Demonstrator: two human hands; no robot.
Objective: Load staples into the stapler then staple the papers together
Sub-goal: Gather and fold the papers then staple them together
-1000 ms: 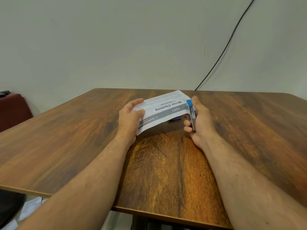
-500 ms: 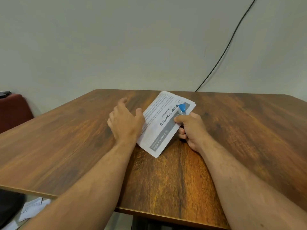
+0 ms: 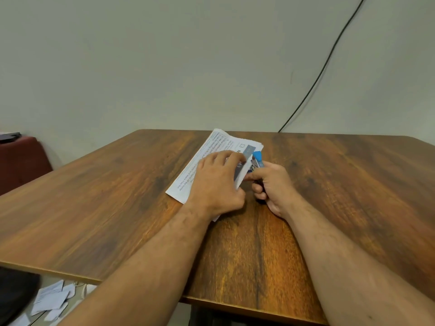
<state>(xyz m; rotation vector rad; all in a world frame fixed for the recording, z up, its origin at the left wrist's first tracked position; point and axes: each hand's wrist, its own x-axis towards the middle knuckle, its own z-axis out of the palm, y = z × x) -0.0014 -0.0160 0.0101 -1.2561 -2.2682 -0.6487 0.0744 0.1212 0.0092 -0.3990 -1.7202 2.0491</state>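
On table (image 3: pixel 117 208), left hand (image 3: pixel 219 184) presses papers (image 3: pixel 211 149); right hand (image 3: pixel 273 184) grips stapler (image 3: pixel 257 158).

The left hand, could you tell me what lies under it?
The left hand lies flat on the printed papers, which rest on the wooden table. The part of the sheet beneath the palm is covered.
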